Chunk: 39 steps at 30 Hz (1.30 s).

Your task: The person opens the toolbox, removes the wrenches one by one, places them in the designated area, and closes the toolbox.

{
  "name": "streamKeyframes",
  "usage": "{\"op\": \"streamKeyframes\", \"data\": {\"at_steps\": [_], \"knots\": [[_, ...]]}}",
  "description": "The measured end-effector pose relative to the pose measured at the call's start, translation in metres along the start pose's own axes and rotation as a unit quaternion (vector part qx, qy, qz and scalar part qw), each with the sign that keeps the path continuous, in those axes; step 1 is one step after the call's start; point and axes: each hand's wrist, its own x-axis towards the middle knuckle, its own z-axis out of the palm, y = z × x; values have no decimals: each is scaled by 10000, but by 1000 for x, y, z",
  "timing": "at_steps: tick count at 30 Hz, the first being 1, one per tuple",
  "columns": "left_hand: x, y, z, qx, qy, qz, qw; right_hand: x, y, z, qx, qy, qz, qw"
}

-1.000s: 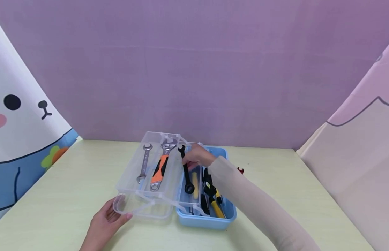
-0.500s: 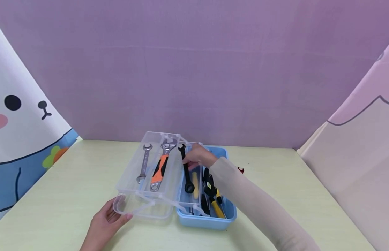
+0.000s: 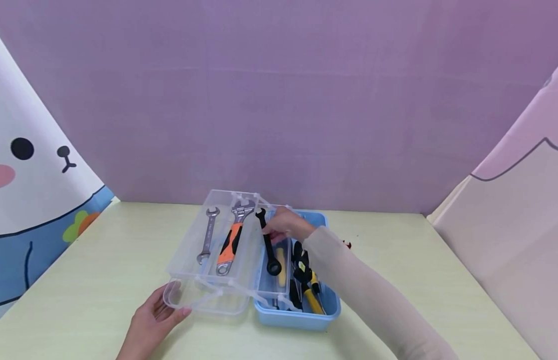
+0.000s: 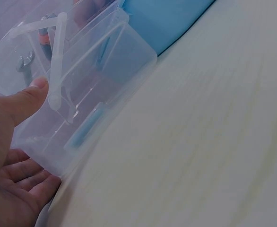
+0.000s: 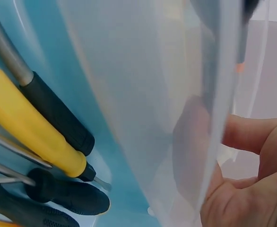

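Observation:
My right hand (image 3: 288, 225) reaches over the clear tray (image 3: 264, 289) above the blue toolbox (image 3: 297, 320), pinching the upper shank of a black combination wrench (image 3: 268, 250). In the right wrist view a translucent wall partly covers the fingers, and the wrench is a dark blur. The left hand (image 3: 150, 322) grips the front left corner of the folded-out clear lid (image 3: 235, 309), thumb (image 4: 27, 101) over its rim and fingers below. On the clear tray at left lie a silver open-end wrench (image 3: 208, 237) and an adjustable wrench (image 3: 230, 245) with an orange and black handle.
Yellow- and black-handled tools (image 3: 312, 300) fill the box's right side, with a screwdriver (image 5: 63, 194) among them. A pale yellow handle (image 3: 281, 265) lies under the black wrench. A red tool tip (image 3: 348, 244) shows behind the right sleeve. A purple cloth wall (image 3: 279, 125) stands behind.

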Motion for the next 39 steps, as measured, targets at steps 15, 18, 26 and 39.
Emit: {"op": "streamKeyframes", "data": {"at_steps": [15,18,26,39], "knots": [[-1,1,-1,-61,9,57,10000,-5,-1,-12,201,-204,-78,9996],[-1,1,-1,-84,1,68,9999,-7,-2,-16,136,-184,-69,9997],[-1,2,0,-90,-12,105,9999,-10,1,-27,161,-132,-30,9998],[1,-2,-2,-146,5,16,9999,-16,9,-44,120,-50,-228,9997]]}}
